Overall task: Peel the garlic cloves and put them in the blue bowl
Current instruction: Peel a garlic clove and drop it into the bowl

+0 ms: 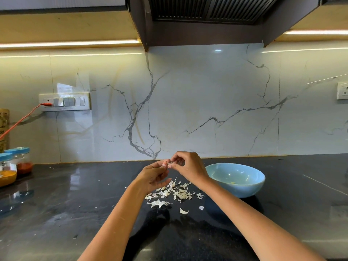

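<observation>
My left hand (153, 176) holds a small garlic clove (165, 163) at its fingertips, raised above the dark counter. My right hand (188, 166) pinches a thin strip of skin at the clove's tip. Both hands meet just left of the blue bowl (244, 189), which stands on the counter and shows a small pale piece at its bottom. A pile of white garlic skins (173, 193) lies on the counter under my hands.
Two blue-lidded spice jars (17, 162) stand at the far left by the wall. A red cable (20, 119) runs to a switch plate (65, 104) on the marble backsplash. A range hood (207, 19) hangs overhead. The black counter (75, 204) stretches both ways.
</observation>
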